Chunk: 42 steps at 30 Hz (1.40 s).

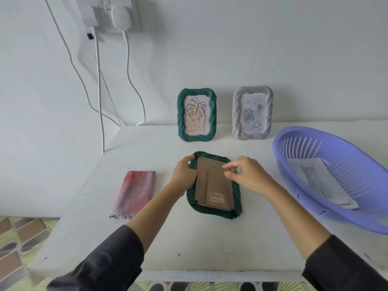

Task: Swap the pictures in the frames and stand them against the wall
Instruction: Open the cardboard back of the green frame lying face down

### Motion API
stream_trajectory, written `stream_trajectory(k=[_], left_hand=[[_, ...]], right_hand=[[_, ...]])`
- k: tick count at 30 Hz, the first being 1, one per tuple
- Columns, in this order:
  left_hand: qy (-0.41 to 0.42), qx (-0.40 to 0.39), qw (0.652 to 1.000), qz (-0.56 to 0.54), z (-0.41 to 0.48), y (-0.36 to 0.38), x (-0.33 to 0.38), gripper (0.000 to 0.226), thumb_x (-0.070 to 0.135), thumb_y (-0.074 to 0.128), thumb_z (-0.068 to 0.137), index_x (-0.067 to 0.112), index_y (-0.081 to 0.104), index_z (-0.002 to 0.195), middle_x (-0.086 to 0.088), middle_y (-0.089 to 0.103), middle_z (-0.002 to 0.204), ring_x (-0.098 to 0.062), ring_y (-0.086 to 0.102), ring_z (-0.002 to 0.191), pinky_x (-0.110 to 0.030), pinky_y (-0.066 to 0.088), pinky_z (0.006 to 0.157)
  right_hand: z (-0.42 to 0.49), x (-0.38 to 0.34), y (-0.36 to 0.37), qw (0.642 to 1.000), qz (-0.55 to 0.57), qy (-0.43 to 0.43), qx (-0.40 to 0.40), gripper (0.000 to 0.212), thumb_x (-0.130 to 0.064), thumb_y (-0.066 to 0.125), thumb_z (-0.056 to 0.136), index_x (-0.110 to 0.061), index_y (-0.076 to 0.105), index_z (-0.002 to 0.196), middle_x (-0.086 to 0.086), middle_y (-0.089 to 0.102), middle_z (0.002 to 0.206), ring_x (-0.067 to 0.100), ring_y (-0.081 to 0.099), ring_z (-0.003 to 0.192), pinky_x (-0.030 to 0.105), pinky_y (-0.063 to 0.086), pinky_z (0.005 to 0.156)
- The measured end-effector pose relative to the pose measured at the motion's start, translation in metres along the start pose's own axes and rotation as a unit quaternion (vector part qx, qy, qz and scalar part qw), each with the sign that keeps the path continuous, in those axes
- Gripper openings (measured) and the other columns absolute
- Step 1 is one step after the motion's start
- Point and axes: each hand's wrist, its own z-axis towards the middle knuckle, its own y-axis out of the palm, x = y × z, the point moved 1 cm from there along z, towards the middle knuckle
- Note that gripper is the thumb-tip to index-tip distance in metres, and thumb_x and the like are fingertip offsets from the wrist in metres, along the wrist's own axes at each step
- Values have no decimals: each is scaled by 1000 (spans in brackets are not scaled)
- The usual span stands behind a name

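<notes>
1. Frames, three in all, sit on the white worktop [189, 244]: two stand at the back and one lies face down between the person's hands. Furthest left lies a folded cloth [134, 194], soft, pink-red fading to lilac, with a wavy hem.
2. Next comes the left hand [184, 175], fingers curled round the top left corner of the lying frame, steadying it.
3. That face-down frame [216, 214] has a dark green, rope-twisted rim with rounded corners. Its brown cardboard backing board [212, 185] is in place, with small dark clips at the corners.
4. The right hand [247, 175] pinches with thumb and forefinger at the board's top right edge. Whether it is freeing or fastening, I cannot tell.
5. Behind, a matching green frame [197, 115] with a leaf line drawing and a pale grey ribbed frame [252, 113] with a faint rose print both lean upright against the wall [273, 49]. Those two look finished.
6. Far right, a lilac slotted plastic basket [357, 219] holds loose printed sheets [319, 181]. So I judge the job about two-thirds done, with only this last frame left to stand up.
</notes>
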Motion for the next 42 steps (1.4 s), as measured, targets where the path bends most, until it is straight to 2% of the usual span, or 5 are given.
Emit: stream_trajectory(k=[14,18,23,32,42], left_hand=[[74,-9,961,267,0,7,-13,41,21,51,90,6,47,128,-16,55,124,-30,51,115,-37,46,92],[111,32,960,257,23,-1,-11,36,20,49,94,12,51,129,-14,49,132,-29,48,121,-38,41,101],[158,-44,952,259,40,-4,-7,27,16,51,94,12,65,116,-7,59,126,-20,56,103,-25,41,88],[174,-58,954,238,60,-4,-12,12,15,63,87,10,71,95,-4,65,106,-10,53,75,-16,38,68],[176,-41,951,251,66,2,-12,6,17,64,85,13,65,81,4,60,88,0,50,65,-9,36,59]], right_hand=[[-15,32,31,999,9,18,-34,42,-32,70,80,-27,61,120,-4,42,100,8,45,87,17,33,73],[0,39,16,995,59,25,71,25,-23,62,86,-24,66,111,-1,48,91,1,40,67,11,32,63],[29,54,18,994,29,44,93,23,-15,57,89,-16,67,109,4,53,99,15,47,80,23,34,77],[52,69,19,996,33,19,81,16,-10,66,82,-7,73,95,3,64,89,-1,48,63,7,35,58],[61,70,22,994,64,23,90,6,-5,65,74,-1,68,72,2,66,73,14,56,68,23,42,64]])
